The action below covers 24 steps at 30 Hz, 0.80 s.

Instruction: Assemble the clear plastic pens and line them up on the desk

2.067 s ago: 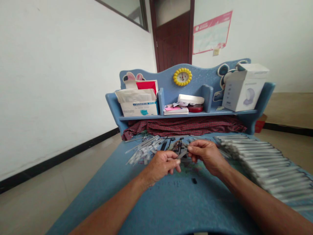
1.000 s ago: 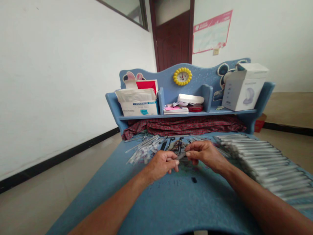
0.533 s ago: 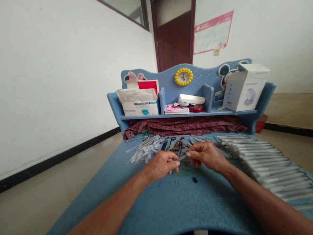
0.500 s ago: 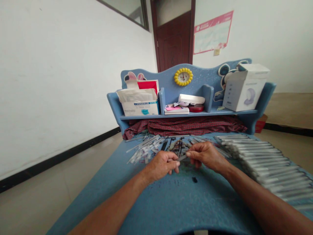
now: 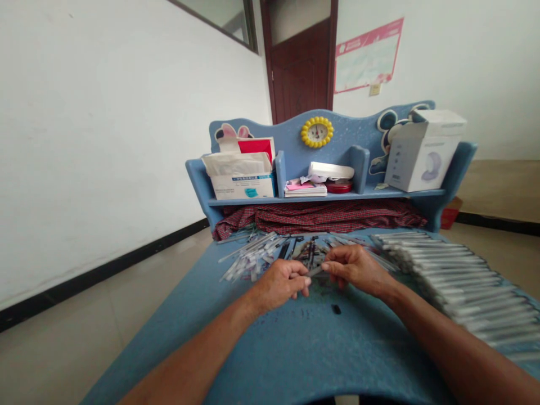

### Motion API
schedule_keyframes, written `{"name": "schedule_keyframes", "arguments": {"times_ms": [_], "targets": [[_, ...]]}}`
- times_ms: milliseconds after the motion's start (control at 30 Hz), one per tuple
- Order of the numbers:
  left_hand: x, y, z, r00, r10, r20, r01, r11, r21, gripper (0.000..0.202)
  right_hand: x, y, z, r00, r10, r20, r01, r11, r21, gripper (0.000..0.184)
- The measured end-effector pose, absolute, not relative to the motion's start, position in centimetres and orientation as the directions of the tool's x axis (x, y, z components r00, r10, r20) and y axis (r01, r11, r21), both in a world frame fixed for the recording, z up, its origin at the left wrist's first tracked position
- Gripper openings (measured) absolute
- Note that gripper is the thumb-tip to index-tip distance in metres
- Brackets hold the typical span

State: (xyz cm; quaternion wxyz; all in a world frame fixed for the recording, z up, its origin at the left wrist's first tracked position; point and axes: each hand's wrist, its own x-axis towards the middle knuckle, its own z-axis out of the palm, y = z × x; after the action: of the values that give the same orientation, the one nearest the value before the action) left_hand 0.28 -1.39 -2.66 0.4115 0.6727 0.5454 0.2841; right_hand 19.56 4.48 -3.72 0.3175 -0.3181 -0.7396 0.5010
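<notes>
My left hand (image 5: 278, 284) and my right hand (image 5: 356, 269) meet over the middle of the blue desk (image 5: 270, 349). Both are pinched on one thin grey strip (image 5: 315, 271) held between them. Just beyond the fingers lies a loose heap of clear narrow sleeves (image 5: 253, 256) and some dark thin pieces (image 5: 310, 250). A small black bit (image 5: 336, 309) rests on the desk close to my right wrist.
A long row of stacked packed sleeves (image 5: 459, 281) runs along the right side. Behind lie a red plaid cloth (image 5: 320, 216) and a shelf with a tissue box (image 5: 240, 177), a yellow clock (image 5: 316, 132), and a white carton (image 5: 422, 152). A door stands behind.
Both hands stay pinched together on the strip. They have shifted only slightly, with the right fingers edging a little towards the left hand.
</notes>
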Motion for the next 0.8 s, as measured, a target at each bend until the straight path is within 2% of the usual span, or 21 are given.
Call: {"name": "schedule_keyframes", "arguments": {"times_ms": [200,400,467,633,800], "targets": [[0.50,-1.59,-2.56,0.238,0.969,-0.066,0.511,-0.067,0.857,0.017,19.47,4.31,-3.99,-0.618,0.771,0.150,0.210,0.346,-0.914,0.042],[0.31,-1.45,-2.64,0.262,0.963,-0.058,0.513,-0.088,0.854,0.019,19.69,4.43,-3.45,-0.589,0.792,0.161,0.154,0.305,-0.940,0.026],[0.30,-1.45,-2.72,0.266,0.962,-0.059,0.514,-0.090,0.853,0.019,19.65,4.38,-3.45,-0.599,0.786,0.153,0.150,0.298,-0.943,0.028],[0.42,-1.59,-2.65,0.271,0.961,-0.057,0.519,-0.096,0.849,0.018,19.58,4.25,-3.58,-0.611,0.775,0.160,0.229,0.367,-0.902,0.045],[0.44,-1.59,-2.54,0.266,0.962,-0.063,0.507,-0.085,0.858,0.019,19.72,4.49,-3.57,-0.609,0.779,0.148,0.167,0.308,-0.937,0.032]]}}
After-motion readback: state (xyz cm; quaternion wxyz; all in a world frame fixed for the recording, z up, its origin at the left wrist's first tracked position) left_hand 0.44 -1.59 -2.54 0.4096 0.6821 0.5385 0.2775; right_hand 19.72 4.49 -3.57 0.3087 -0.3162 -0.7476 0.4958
